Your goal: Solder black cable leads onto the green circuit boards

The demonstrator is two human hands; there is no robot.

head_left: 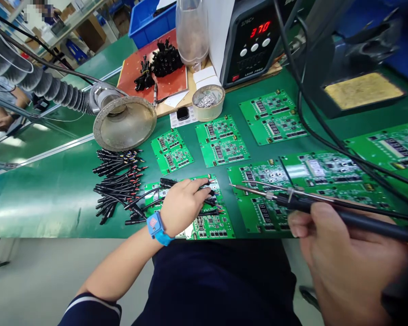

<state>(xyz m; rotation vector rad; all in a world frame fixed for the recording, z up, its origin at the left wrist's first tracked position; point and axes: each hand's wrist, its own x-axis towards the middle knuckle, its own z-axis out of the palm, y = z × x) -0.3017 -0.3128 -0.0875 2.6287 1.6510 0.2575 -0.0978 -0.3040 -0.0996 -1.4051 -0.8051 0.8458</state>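
My right hand (347,253) is wrapped round the black handle of a soldering iron (299,201). A thin metal tube runs alongside the iron, and both tips point left, just off a green circuit board (265,213). My left hand (185,203), with a blue wrist strap (158,228), rests over another circuit board (221,226). Its fingers are closed at a short black cable (211,192); the hand partly hides the grip. Several more black cables lie across this board, some with red wire ends.
A pile of black cables (117,185) lies left. More boards (222,140) are spread behind and right. A fume hood (125,124) hangs over the bench. A soldering station (255,43), a tape roll holding solder scraps (209,111) and a sponge stand (363,90) stand behind.
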